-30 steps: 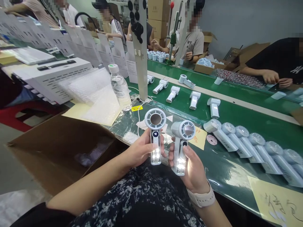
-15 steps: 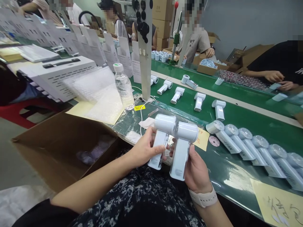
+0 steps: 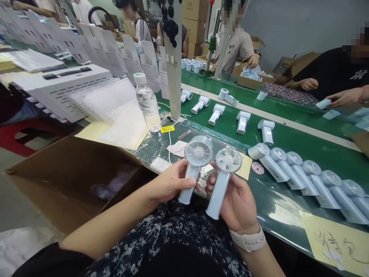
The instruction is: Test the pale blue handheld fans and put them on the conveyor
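Observation:
My left hand [image 3: 170, 184] grips the handle of a white hand-held fan [image 3: 193, 166], with the round grille and blades turned up toward me. Beside it, my right hand [image 3: 238, 200] holds a second white fan [image 3: 221, 181] the same way, its handle lying across my palm. Both fans are upright over my lap at the near edge of the green conveyor belt [image 3: 230, 127]. A white watch strap [image 3: 249, 240] sits on my right wrist.
A row of several finished fans [image 3: 302, 173] lies on the belt to the right, and more fans [image 3: 242, 122] farther back. A water bottle [image 3: 147, 102], bubble wrap [image 3: 115, 107], a white post [image 3: 173, 61] and an open cardboard box [image 3: 72, 181] are at left. Other people work across the belt.
I have turned both fans round in my hands: the lit screens and lights faced me, then the plain backs, and now the grille faces with blades show.

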Available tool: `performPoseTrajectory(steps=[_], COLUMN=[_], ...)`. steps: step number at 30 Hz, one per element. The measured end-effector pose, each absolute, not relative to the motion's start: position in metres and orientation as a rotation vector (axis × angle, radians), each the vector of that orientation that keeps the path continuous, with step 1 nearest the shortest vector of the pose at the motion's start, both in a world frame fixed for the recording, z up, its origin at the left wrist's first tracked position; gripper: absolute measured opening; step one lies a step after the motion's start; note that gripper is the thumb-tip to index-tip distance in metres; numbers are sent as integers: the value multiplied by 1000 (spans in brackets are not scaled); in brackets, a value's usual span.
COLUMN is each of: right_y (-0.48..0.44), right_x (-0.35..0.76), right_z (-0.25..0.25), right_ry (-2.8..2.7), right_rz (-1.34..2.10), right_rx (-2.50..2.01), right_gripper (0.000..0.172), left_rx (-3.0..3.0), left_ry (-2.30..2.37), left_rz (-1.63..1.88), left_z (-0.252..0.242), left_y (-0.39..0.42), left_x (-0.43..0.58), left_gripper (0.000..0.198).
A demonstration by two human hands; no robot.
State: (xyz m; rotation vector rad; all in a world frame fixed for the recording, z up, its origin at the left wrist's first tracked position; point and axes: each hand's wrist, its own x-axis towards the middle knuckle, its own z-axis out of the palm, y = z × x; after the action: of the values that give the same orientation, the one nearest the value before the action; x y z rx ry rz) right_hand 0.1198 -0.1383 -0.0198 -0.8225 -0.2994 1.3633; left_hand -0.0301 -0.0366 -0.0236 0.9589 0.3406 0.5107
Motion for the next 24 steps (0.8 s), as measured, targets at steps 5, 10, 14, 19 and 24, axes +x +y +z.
performPoseTrajectory(steps=[5, 10, 14, 19, 24], right_y=[-139, -141, -142, -141, -138], right_x=[115, 116, 125, 133, 130], right_z=[-16, -14, -16, -22, -27], right_ry=[-386, -385, -390, -280, -263], right_rz=[1354, 1300, 1252, 1119, 1097], right_rx=[-813, -832, -852, -897, -989], right_gripper=[27, 28, 24, 26, 27], left_rx=[929, 868, 832, 908, 1054], left_ry=[384, 365, 266, 278, 304], left_rz=[530, 498, 467, 432, 455], left_z=[-24, -23, -23, -23, -25], left_y=[-39, -41, -40, -37, -35], left_x=[-29, -30, -34, -37, -36], left_gripper=[59, 36, 49, 53, 55])
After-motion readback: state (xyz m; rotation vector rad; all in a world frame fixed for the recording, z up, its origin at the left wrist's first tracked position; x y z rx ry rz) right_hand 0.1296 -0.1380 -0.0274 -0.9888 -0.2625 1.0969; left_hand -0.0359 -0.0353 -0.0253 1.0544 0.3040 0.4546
